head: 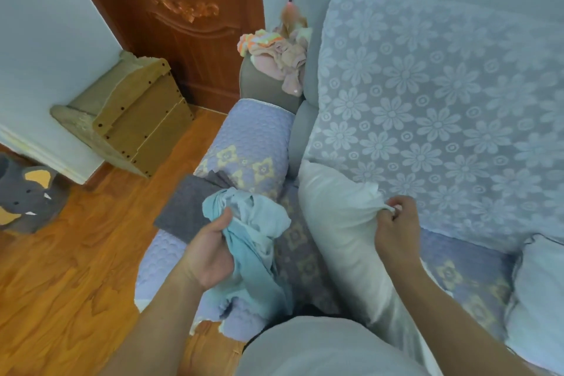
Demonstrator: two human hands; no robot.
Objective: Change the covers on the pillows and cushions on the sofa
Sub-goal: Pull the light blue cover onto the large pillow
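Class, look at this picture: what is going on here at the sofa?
A person is changing pillow covers. The left hand grips a bunched light blue cover over the sofa's armrest. The right hand pinches a corner of a bare white pillow standing on the seat. The pillow has no cover on it yet.
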